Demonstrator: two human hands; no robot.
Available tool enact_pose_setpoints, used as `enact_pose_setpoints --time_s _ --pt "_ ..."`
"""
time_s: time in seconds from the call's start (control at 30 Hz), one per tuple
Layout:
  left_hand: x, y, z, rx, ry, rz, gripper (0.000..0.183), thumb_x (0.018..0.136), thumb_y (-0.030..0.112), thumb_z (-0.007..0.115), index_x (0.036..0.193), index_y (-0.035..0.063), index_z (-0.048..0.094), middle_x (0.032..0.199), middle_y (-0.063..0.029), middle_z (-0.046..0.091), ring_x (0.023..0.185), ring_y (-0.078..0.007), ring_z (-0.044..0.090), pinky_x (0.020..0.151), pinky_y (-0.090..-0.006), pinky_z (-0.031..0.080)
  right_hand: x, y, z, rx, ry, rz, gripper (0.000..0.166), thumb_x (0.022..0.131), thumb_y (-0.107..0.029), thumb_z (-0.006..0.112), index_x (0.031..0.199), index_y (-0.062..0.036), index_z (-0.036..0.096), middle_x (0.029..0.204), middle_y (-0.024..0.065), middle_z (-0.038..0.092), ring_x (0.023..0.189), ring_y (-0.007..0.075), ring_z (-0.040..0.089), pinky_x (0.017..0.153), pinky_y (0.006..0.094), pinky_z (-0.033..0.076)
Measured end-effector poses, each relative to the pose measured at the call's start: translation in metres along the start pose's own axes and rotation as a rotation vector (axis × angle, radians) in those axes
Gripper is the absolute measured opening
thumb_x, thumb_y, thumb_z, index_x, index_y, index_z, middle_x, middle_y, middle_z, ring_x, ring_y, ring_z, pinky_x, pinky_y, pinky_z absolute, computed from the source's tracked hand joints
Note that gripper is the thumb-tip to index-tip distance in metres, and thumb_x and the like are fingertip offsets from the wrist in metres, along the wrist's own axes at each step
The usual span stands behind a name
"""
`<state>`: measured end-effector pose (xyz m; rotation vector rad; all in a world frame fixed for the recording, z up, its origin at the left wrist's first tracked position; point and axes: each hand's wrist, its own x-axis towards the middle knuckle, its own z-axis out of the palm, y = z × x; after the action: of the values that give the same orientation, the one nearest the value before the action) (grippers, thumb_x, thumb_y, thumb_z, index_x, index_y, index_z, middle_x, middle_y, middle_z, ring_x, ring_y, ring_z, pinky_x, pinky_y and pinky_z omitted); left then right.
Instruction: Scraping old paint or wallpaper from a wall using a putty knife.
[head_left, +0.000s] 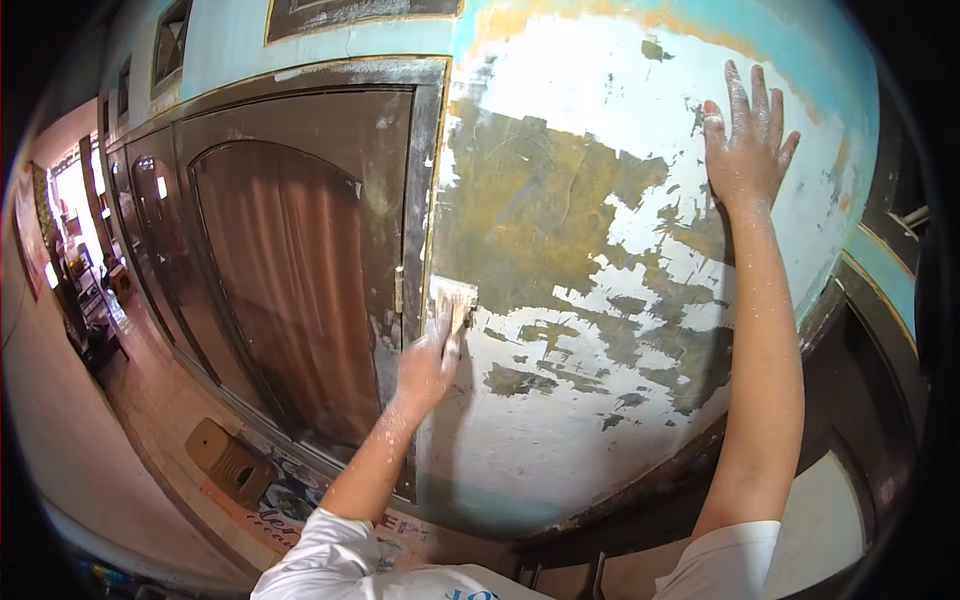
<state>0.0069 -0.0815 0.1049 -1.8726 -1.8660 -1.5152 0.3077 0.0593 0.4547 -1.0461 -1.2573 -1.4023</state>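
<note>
My left hand (426, 371), dusted with white, grips a flat putty scraper (463, 294). The scraper's blade lies against the wall beside the door frame, and pale filler coats it. Before me the wall (547, 195) shows bare brown-grey plaster in the middle. Patchy white filler (517, 442) surrounds it, and turquoise paint (825, 45) shows along the upper edge. Higher up on the right, my right hand (744, 157) rests on the white area with its fingers spread and holds nothing. White powder covers its fingers too.
A brown door frame (429, 97) borders the wall on the left; its door has a curtained glass panel (285, 285). A brown plastic stool (229, 461) stands on a printed sheet (259, 521) on the floor. Dark woodwork (840, 360) lies at the lower right.
</note>
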Motion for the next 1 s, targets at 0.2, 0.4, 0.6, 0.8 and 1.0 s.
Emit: enact_pose_setpoints --time_s 0.2,0.4,0.6,0.8,1.0 --pt "0.025 0.017 -0.021 -0.008 0.017 -0.026 0.062 0.097 0.022 0.048 0.155 0.0222 0.023 0.087 -0.0302 0.063 0.084 -0.0473 0.062 0.075 -0.0519 0.048 -0.001 0.007 0.005 0.013 0.062 -0.037 0.056 0.099 -0.057 0.036 0.152 -0.0418 0.024 0.162 -0.0050 0.018 0.149 0.0232 0.015 0.118 0.0607 0.011" --pt "-0.056 -0.023 0.044 -0.065 -0.126 -0.187 0.061 0.099 0.023 0.046 0.155 0.0162 0.024 0.106 -0.0330 0.061 0.093 -0.0493 0.060 0.083 -0.0523 0.049 0.000 0.003 0.007 0.037 0.090 -0.037 0.056 0.099 -0.057 0.036 0.152 -0.0420 0.026 0.162 -0.0058 0.018 0.149 0.0240 0.015 0.118 0.0611 0.011" --pt "-0.008 -0.013 0.013 -0.040 -0.109 -0.146 0.057 0.099 0.025 0.046 0.153 0.0164 0.028 0.114 -0.0315 0.060 0.097 -0.0484 0.060 0.084 -0.0519 0.048 0.001 0.004 0.009 0.063 0.114 -0.044 0.056 0.099 -0.057 0.036 0.151 -0.0419 0.027 0.162 -0.0054 0.020 0.149 0.0247 0.016 0.117 0.0623 0.011" --pt "-0.036 -0.027 0.029 -0.090 -0.053 -0.132 0.058 0.099 0.024 0.047 0.153 0.0168 0.028 0.125 -0.0289 0.057 0.101 -0.0480 0.060 0.086 -0.0506 0.049 -0.007 -0.002 0.003 0.117 0.127 -0.026 0.056 0.099 -0.056 0.037 0.152 -0.0410 0.027 0.161 -0.0035 0.021 0.149 0.0268 0.017 0.116 0.0645 0.012" --pt "0.006 -0.005 0.011 -0.128 0.063 -0.073 0.060 0.099 0.023 0.047 0.155 0.0153 0.025 0.089 -0.0313 0.062 0.082 -0.0462 0.062 0.075 -0.0472 0.048 -0.053 -0.053 -0.021 0.135 -0.079 -0.103 0.061 0.098 -0.058 0.038 0.153 -0.0396 0.021 0.163 -0.0024 0.012 0.150 0.0319 0.009 0.114 0.0690 0.009"
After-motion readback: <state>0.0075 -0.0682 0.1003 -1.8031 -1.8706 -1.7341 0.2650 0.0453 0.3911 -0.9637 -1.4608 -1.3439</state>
